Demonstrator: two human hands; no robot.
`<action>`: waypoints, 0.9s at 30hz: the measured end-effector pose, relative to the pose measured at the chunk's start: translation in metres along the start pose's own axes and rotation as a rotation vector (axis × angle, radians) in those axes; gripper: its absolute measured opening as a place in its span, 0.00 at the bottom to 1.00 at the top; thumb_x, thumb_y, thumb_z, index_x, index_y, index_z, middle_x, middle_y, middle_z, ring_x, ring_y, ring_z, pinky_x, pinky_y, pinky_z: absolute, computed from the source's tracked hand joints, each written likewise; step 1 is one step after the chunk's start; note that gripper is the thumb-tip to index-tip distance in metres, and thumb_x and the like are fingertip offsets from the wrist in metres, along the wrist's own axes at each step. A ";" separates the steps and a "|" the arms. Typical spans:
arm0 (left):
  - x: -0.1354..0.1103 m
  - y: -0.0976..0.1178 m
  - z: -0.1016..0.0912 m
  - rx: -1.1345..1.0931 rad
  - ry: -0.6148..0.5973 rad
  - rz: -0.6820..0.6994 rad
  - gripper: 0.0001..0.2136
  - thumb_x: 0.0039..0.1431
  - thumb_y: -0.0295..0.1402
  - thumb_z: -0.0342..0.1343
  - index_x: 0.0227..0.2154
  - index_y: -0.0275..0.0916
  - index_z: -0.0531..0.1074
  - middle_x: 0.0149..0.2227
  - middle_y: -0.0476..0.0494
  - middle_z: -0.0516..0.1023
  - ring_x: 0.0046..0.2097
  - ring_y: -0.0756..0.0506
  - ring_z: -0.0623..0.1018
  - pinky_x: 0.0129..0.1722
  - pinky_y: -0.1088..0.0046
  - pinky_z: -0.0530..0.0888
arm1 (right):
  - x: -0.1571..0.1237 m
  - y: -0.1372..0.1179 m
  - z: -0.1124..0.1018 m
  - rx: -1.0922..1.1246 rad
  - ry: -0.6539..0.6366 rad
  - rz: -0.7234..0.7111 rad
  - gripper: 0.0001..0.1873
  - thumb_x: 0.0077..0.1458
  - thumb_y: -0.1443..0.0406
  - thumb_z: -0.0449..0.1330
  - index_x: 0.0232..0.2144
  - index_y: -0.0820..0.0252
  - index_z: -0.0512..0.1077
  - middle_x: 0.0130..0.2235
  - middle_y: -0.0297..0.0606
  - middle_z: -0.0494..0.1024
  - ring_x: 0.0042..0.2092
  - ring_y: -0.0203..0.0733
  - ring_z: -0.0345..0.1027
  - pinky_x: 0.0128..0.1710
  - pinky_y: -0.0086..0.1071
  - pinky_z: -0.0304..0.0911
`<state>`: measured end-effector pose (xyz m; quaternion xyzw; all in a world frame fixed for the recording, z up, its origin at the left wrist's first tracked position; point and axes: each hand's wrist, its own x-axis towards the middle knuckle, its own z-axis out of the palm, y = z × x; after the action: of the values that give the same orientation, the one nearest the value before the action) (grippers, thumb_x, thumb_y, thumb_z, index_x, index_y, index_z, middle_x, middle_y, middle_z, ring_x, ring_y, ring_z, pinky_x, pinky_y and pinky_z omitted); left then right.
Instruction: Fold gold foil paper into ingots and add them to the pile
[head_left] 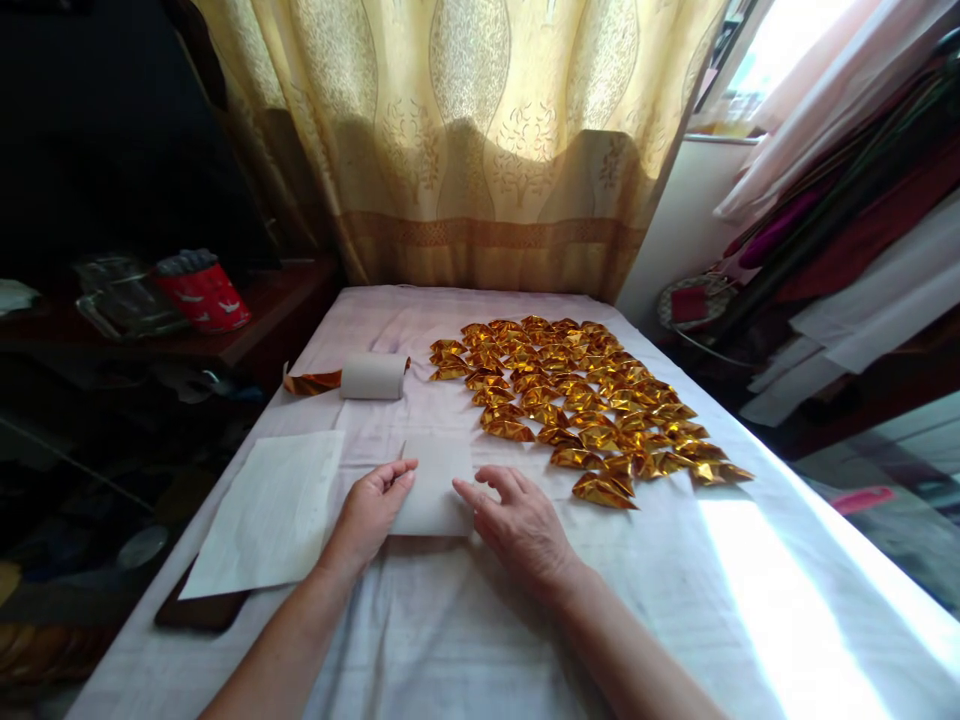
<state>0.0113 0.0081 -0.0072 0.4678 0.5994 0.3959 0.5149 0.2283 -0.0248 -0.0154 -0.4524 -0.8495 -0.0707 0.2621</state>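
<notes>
A small square paper sheet lies white side up on the cloth-covered table. My left hand rests on its left edge, fingers curled and touching the paper. My right hand lies at its right edge with fingers spread over the corner. Several folded gold foil ingots sit in rows just beyond my right hand.
A larger white sheet lies left of my hands, over a dark flat thing at the table's edge. A paper roll with a gold foil tail lies further back. A red container stands on the left shelf. Curtain behind, clothes at right.
</notes>
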 end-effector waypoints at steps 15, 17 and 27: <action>-0.017 0.031 -0.042 0.658 -0.229 0.443 0.20 0.47 0.51 0.62 0.40 0.48 0.81 0.53 0.42 0.77 0.52 0.39 0.77 0.50 0.66 0.73 | 0.002 -0.002 -0.021 0.453 -0.360 0.155 0.12 0.63 0.69 0.51 0.35 0.58 0.76 0.35 0.38 0.80 0.39 0.39 0.73 0.42 0.30 0.63; -0.018 0.031 -0.033 0.658 -0.265 0.457 0.15 0.48 0.47 0.62 0.38 0.48 0.80 0.47 0.45 0.80 0.48 0.40 0.78 0.49 0.68 0.73 | 0.008 -0.001 -0.023 0.430 -0.399 0.221 0.11 0.62 0.69 0.53 0.32 0.58 0.75 0.32 0.36 0.79 0.35 0.38 0.71 0.38 0.28 0.61; 0.018 0.025 0.004 0.986 -0.074 0.454 0.11 0.57 0.34 0.57 0.42 0.44 0.78 0.36 0.45 0.82 0.39 0.42 0.78 0.40 0.69 0.70 | 0.036 0.005 -0.010 0.249 -0.393 0.554 0.22 0.54 0.64 0.63 0.52 0.59 0.70 0.42 0.40 0.78 0.40 0.42 0.71 0.39 0.31 0.61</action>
<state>0.0188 0.0316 0.0111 0.7853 0.5792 0.1524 0.1569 0.2195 0.0009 0.0108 -0.6352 -0.7308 0.1951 0.1562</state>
